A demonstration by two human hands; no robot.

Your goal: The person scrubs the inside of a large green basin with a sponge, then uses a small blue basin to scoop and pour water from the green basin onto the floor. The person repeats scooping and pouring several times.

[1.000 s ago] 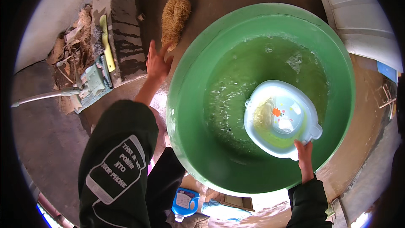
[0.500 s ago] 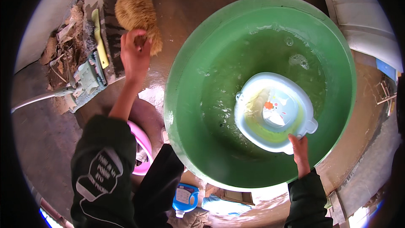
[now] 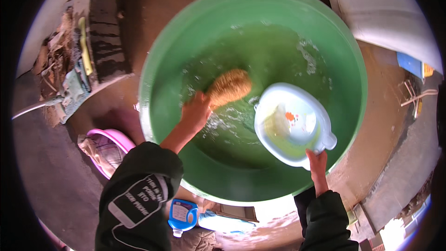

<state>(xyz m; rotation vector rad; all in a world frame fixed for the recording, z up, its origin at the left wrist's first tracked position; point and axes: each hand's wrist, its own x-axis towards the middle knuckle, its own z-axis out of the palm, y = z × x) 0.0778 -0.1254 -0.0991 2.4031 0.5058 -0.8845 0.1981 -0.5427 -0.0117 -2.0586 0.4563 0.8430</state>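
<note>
Brown oblong fibrous scrubber (image 3: 231, 86) gripped by left hand (image 3: 195, 111) in round green plastic tub (image 3: 160, 79); rim of light-blue plastic basin (image 3: 281, 95) grasped by right hand (image 3: 318, 161). Firm grip advised; basin best held level against spillage.

We see a green tub (image 3: 160, 72) with greenish water (image 3: 278, 49), a golden-brown fibre scrubber (image 3: 231, 86), and a pale blue basin (image 3: 309, 100) which has an orange-red print (image 3: 289, 116). The bottle (image 3: 179, 214) is blue, the washbowl (image 3: 120, 139) pink.
</note>
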